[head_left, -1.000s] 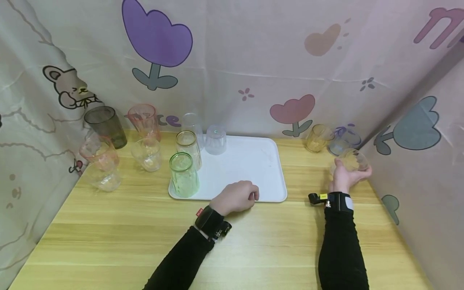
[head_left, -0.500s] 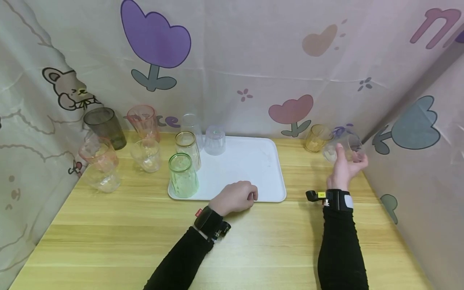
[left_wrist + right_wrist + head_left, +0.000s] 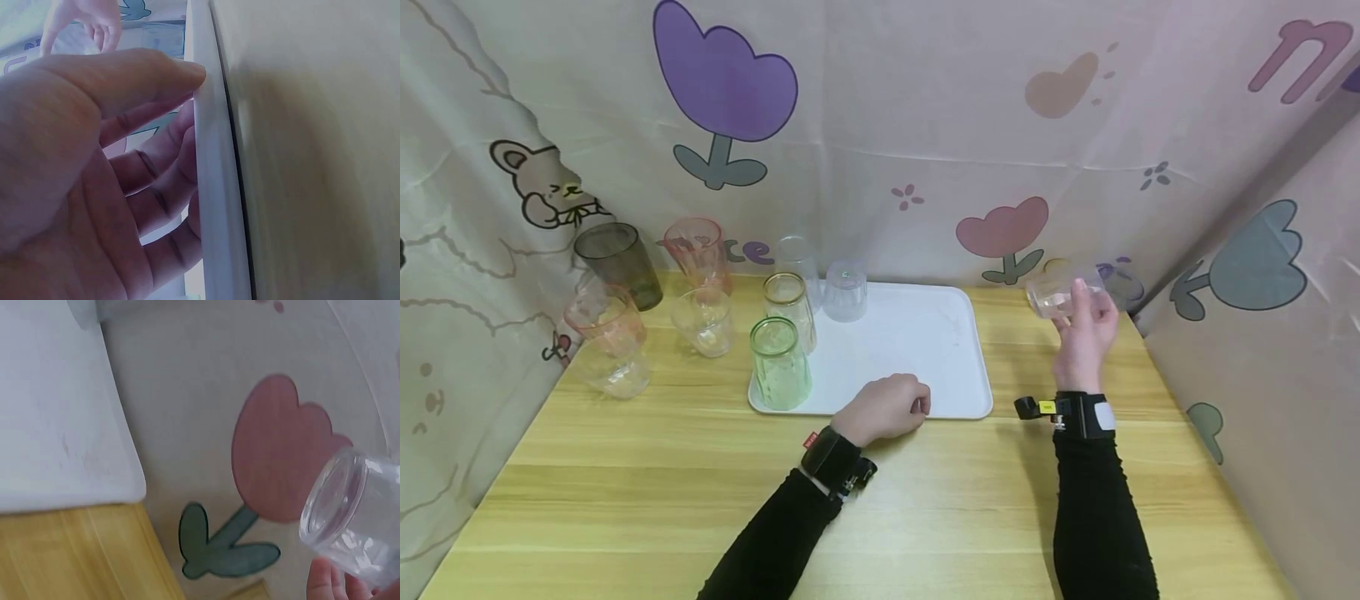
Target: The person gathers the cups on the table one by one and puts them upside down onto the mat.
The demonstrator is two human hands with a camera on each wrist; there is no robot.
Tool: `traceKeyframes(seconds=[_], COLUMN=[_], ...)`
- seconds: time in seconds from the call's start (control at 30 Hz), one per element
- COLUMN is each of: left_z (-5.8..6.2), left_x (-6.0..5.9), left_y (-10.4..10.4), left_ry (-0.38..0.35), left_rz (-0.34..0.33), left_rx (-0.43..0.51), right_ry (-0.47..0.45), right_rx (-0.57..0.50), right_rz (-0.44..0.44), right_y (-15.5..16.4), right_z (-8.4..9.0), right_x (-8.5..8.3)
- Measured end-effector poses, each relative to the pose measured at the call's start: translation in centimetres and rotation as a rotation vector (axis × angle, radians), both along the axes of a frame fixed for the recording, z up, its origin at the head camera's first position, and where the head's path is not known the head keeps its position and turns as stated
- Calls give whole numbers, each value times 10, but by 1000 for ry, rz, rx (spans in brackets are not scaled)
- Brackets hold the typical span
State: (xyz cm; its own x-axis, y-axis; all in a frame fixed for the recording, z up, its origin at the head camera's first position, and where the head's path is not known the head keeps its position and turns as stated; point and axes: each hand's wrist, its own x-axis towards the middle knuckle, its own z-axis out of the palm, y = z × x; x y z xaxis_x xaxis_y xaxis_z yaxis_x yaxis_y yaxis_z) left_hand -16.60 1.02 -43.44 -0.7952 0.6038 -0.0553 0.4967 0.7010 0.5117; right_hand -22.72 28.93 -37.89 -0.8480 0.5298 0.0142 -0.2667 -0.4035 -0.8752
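My right hand, at the back right, holds a clear glass by its side. In the right wrist view the glass lies tilted with a thick round end toward the middle, fingertips beneath it. My left hand rests at the front rim of the white tray, fingers loosely curled. Up close, the thumb and fingertips of that hand lie right at the tray rim. A green glass, a gold-rimmed glass and two clear ones stand on the tray's left part.
Left of the tray stand a dark grey glass, pink glasses and clear glasses. A bluish glass is at the back right corner; a yellow glass is mostly hidden behind the held one. Printed curtains border the table.
My right hand has lifted the clear glass from the right side, tilted it and carried it left, now in front of the yellow glass. The left hand has stayed at the tray rim.
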Motion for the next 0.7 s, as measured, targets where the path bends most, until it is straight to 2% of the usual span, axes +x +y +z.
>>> traceKeyframes(seconds=[0.27,0.57,0.7], left_z=[1,2,1], left_x=[0,-1,-3], left_y=[-2,-5,-6], left_ry=[4,29,44], left_rz=[1,15,47], left_rx=[2,5,19], right_ry=[26,-19,-37], right_rx=[140,297,345], right_rz=[94,249,310], right_y=[-32,-64,-76], right_z=[-7,-22,-28], right_x=[-1,3,6])
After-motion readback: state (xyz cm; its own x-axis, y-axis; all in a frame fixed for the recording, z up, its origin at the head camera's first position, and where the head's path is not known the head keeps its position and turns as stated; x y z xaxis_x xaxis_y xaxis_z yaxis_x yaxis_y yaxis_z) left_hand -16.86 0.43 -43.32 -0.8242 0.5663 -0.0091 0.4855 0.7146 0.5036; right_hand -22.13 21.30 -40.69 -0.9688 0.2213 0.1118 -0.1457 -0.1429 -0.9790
